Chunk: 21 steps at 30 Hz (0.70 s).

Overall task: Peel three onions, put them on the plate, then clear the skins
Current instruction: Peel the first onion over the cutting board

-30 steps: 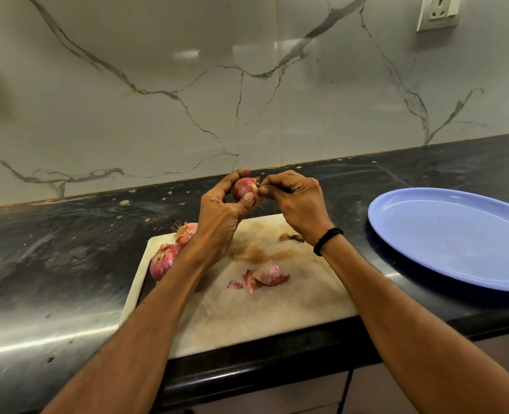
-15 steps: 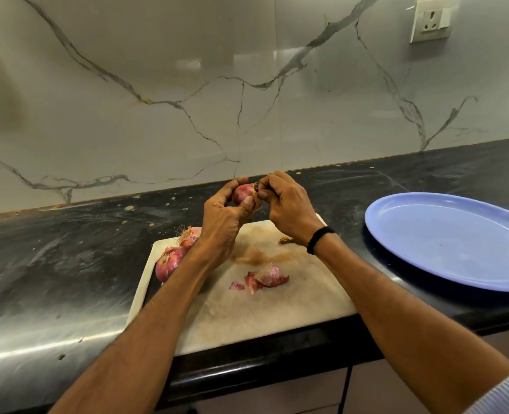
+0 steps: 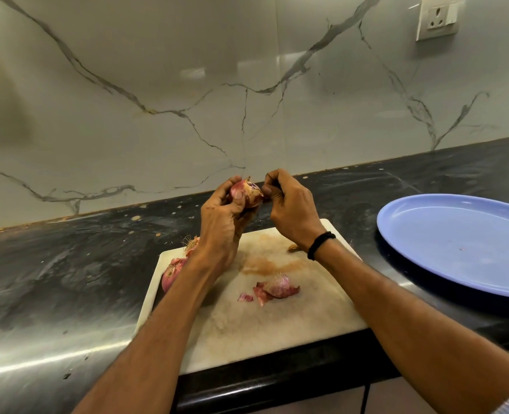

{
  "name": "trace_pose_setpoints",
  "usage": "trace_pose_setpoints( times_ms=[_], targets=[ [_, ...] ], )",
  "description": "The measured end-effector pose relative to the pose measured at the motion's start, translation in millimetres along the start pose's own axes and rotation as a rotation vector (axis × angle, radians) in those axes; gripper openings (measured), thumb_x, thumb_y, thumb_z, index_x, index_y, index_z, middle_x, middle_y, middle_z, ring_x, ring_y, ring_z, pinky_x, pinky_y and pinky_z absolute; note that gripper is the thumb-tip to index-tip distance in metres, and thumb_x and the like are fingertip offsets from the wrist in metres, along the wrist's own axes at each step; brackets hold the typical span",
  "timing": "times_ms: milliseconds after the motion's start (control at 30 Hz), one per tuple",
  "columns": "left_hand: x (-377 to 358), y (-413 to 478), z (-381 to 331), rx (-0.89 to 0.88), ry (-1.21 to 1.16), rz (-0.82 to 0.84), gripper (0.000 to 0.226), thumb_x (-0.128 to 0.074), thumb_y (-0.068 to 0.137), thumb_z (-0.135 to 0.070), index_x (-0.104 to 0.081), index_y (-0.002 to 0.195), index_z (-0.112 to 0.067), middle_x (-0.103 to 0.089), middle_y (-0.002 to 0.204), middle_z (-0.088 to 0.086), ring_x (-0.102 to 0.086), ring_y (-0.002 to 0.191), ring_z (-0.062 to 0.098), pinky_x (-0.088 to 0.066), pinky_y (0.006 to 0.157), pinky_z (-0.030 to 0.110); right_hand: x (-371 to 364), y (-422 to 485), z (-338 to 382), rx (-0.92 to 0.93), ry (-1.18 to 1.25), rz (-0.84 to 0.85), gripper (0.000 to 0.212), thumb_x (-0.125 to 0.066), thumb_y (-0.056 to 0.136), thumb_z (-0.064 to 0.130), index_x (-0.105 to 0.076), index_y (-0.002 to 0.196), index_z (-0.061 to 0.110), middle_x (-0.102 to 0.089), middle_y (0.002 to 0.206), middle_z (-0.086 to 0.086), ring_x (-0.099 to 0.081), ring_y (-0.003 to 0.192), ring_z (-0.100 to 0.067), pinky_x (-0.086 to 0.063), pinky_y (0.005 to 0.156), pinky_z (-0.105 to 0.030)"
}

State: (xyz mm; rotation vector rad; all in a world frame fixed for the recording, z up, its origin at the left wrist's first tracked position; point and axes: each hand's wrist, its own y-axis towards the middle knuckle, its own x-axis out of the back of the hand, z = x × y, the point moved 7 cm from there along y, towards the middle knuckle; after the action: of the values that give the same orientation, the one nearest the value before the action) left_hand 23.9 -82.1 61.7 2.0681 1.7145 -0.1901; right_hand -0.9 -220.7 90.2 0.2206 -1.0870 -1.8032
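Onion up over board, gripped tight in left hand to keep steady. Right hand pinching, maybe, loose skin at top, ready to pull. Two more onions waiting on board, plate nearby.

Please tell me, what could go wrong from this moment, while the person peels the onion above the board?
1. The left hand holds the onion in the air while the right hand pinches its skin. A hard pull might make the onion slip and fall onto the dark counter.
2. The two unpeeled onions lie at the left edge of the cutting board, close to the left forearm, which may push them off.
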Motion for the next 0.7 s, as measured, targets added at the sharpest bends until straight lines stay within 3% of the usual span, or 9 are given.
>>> trace_pose_setpoints(
  times_ms=[200, 333, 533, 700],
  targets=[
    [2, -1, 0, 0.003, -0.049, -0.004, 0.032, -0.045, 0.104, -0.005, -0.06, 0.132, -0.005, -0.055, 0.138, 0.024, -0.063, 0.116, 0.046, -0.06, 0.091, 0.045, 11, -3, -7, -0.037, 0.006, -0.083, 0.011, -0.052, 0.094, -0.001, -0.054, 0.095, 0.011, -0.063, 0.086, -0.003, -0.062, 0.08, -0.018, -0.052, 0.066, -0.023],
    [0, -5, -3, -0.003, -0.025, 0.001, 0.034, -0.045, 0.102, -0.002, -0.058, 0.134, -0.004, -0.058, 0.134, 0.021, -0.061, 0.119, 0.045, -0.058, 0.094, 0.046, 8, -6, -1, 0.026, -0.088, -0.062, 0.021, -0.056, 0.086, -0.008, -0.065, 0.095, 0.009, -0.061, 0.096, -0.002, -0.056, 0.088, -0.013, -0.044, 0.073, -0.012],
    [-2, -8, -7, -0.017, 0.0, -0.006, 0.036, -0.042, 0.103, 0.0, -0.057, 0.135, -0.003, -0.058, 0.134, 0.017, -0.062, 0.12, 0.037, -0.06, 0.09, 0.039, 9, -6, 7, 0.087, -0.054, -0.095, 0.021, -0.065, 0.083, -0.002, -0.065, 0.101, 0.007, -0.059, 0.105, -0.009, -0.056, 0.093, -0.013, -0.045, 0.08, -0.008],
    [1, -7, -8, -0.024, 0.017, 0.011, 0.036, -0.034, 0.107, -0.01, -0.057, 0.135, -0.007, -0.058, 0.133, 0.017, -0.063, 0.115, 0.034, -0.06, 0.084, 0.035, 1, -8, 12, 0.157, -0.027, -0.013, 0.031, -0.063, 0.081, -0.006, -0.061, 0.11, 0.007, -0.056, 0.111, -0.01, -0.056, 0.096, -0.01, -0.047, 0.083, -0.007]
  ],
)
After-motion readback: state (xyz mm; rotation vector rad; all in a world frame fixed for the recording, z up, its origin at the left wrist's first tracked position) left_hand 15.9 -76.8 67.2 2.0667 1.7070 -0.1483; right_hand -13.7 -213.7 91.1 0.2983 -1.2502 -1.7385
